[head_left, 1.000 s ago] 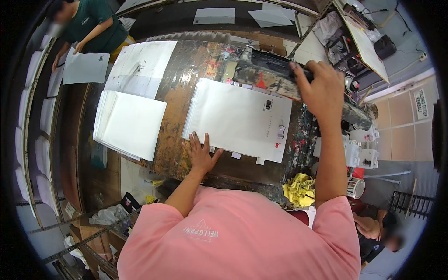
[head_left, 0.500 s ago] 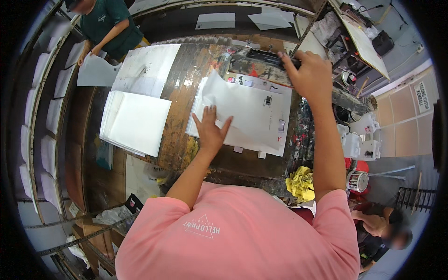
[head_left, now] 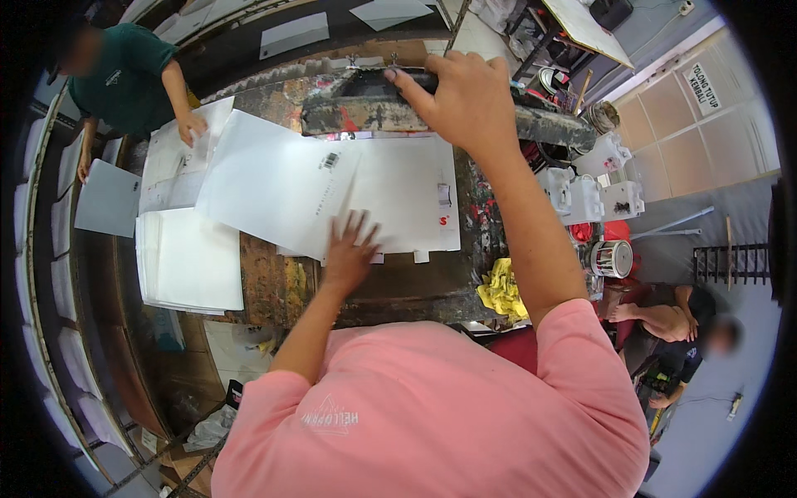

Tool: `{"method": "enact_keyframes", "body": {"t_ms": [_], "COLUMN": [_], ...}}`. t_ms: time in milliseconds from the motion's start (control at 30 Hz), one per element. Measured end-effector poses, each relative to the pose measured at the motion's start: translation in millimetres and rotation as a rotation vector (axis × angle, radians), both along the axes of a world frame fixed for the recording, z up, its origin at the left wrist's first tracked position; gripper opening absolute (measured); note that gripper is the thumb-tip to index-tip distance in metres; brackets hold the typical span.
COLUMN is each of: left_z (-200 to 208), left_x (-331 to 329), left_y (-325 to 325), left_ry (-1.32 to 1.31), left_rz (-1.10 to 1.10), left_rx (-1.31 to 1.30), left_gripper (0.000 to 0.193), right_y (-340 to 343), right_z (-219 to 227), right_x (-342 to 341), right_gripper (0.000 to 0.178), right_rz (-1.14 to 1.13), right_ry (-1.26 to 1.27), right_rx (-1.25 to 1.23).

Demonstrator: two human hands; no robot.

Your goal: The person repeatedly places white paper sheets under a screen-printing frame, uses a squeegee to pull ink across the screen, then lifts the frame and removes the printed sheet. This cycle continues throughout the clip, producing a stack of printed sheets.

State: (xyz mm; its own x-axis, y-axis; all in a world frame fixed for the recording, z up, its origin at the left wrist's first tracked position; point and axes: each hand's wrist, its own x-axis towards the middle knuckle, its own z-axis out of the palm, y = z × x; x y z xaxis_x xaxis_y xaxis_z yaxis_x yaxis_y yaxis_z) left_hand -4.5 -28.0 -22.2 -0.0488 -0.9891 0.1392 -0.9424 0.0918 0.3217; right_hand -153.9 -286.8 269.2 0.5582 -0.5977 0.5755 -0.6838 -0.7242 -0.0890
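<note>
My left hand [head_left: 350, 249] has its fingers spread at the lower right edge of a white sheet [head_left: 270, 178] with a small dark printed mark. That sheet slants to the left, partly over another white sheet [head_left: 407, 195] that lies flat on the worktable. Farther away, my right hand [head_left: 465, 104] is closed over the top of a raised, paint-stained frame [head_left: 365, 114], which stands on edge along the table's far side. To the left lies a stack of white sheets [head_left: 195, 261].
A co-worker at the far left reaches one hand [head_left: 191, 129] toward the sheets and holds a sheet [head_left: 112, 199] in the other. Racks with paper [head_left: 62, 216] line the left. Crumpled yellow material [head_left: 502, 290], white containers [head_left: 585, 199] and a paint can [head_left: 612, 259] are at right.
The marked sheet has slid left off the printing spot, baring the sheet beneath. My left hand has moved slightly down. My right hand keeps its grip on the frame. The co-worker's hand now reaches over.
</note>
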Motion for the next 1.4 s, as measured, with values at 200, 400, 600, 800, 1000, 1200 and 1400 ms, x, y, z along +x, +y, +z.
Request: {"method": "enact_keyframes", "body": {"t_ms": [200,400,600,800,1000,1200,1400], "left_z": [-49,-47,-44,66,142,31,-21], "left_x": [-57,-59,-56,-33,-15,-22,-11], "left_y": [-22,-23,-25,-37,-2,29,31], "left_ry": [-0.023,-0.009,-0.027,0.889,2.418,2.242,2.259], "left_rz": [0.075,0.036,0.012,0.123,0.489,0.857,0.813], "left_rx": [0.082,0.122,0.16,0.104,-0.001,0.377,0.544], "left_gripper": [0.056,0.056,0.06,0.07,0.118,0.124,0.131], "right_y": [-9,-7,-5,5,72,76,135], "right_z": [2,-1,-2,-8,-98,-216,-255], "right_x": [2,0,2,-5,-46,-74,-78], "right_gripper": [0.067,0.068,0.069,0.063,0.047,0.046,0.046], "right_rz": [0.029,0.006,-0.002,-0.002,0.135,0.19,0.137], "right_ry": [-0.025,-0.028,-0.025,0.007,0.248,0.401,0.489], "right_rx": [-0.012,0.018,0.012,-0.011,0.355,0.704,0.586]}}
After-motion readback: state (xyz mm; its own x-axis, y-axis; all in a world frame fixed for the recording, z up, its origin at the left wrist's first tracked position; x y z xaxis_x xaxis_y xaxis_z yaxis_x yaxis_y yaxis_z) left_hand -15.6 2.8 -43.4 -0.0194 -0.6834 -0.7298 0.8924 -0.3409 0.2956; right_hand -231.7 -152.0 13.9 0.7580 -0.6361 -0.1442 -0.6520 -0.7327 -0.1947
